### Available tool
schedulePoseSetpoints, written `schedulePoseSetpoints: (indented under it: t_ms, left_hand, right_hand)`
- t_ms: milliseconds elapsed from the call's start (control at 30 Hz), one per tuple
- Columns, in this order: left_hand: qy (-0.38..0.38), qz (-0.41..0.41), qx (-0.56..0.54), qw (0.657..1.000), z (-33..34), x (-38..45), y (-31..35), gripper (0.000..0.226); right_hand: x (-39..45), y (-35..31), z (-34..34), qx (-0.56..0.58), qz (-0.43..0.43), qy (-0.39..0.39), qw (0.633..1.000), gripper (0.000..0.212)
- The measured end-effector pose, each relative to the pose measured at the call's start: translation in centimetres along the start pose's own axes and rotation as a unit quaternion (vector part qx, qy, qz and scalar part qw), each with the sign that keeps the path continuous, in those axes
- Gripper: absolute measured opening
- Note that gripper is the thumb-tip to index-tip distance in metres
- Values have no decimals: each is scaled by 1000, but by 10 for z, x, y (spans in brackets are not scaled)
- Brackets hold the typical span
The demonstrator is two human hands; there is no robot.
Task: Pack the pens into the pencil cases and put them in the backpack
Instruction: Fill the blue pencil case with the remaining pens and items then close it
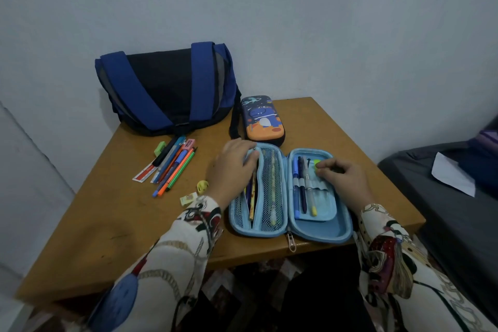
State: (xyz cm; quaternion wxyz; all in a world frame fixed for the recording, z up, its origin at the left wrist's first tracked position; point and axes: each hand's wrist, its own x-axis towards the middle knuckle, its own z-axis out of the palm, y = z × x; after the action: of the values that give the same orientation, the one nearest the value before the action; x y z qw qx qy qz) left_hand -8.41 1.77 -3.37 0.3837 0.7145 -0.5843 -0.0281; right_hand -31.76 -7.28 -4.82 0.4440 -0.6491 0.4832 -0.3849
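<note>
- Two pencil cases sit on the desk [113, 224]: the light-blue open pencil case [291, 194] lies flat near the front edge, and the closed dinosaur pencil case [262, 121] stands just behind it.
- The left hand [234, 167] rests on the mesh pocket side, its grip released, fingers lying over the pocket's top edge.
- The right hand [342, 172] pinches a small yellow-green thing [317, 164] at the top of the elastic-loop side; what it is I cannot tell.
- Loose pens [172, 167] lie in a bundle left of the open case, beside a ruler [144, 172], well apart from both hands.
- The blue backpack [167, 89] waits at the back corner.
- Best, I would judge, to seat that small piece fully, then fetch the pens a few at a time so the pocket closes flat.
</note>
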Motion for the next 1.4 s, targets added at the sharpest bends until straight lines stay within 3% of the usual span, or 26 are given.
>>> schedulePoseSetpoints:
  t_ms: [133, 333, 400, 500, 600, 700, 800, 900, 1167, 1400]
  left_hand:
    - [139, -19, 73, 987, -7, -27, -14, 19]
    - [152, -60, 119, 979, -9, -36, -11, 21]
    - [166, -71, 126, 975, -10, -37, -10, 21]
    - [191, -94, 131, 968, -14, -39, -9, 24]
    - [210, -133, 143, 958, -22, -47, -5, 27]
    - [173, -212, 165, 947, -31, -61, -7, 16]
    - [126, -264, 196, 936, -36, -76, -12, 38]
    - [90, -275, 192, 938, -34, -79, -15, 41]
    - [75, -189, 151, 967, -23, -52, -29, 32]
    - [61, -170, 177, 968, -13, -5, -40, 28]
  right_hand:
    - [0, 0, 1, -10, -3, 3, 1000, 16]
    - [3, -11, 1, -63, 25, 4, 998, 15]
    - [2, -23, 5, -138, 24, 18, 990, 16]
    - [-9, -49, 27, -254, -38, 34, 966, 16]
    - [-22, -62, 60, -294, -97, -7, 951, 24]
    - [-27, -62, 85, -337, -112, -24, 935, 33]
    - [-28, -59, 92, -360, -111, -11, 926, 37]
    - [-28, -57, 92, -359, -113, -15, 926, 39]
    - [-28, -53, 95, -369, -140, -27, 918, 36]
    - [-29, -51, 93, -324, -155, -8, 933, 25]
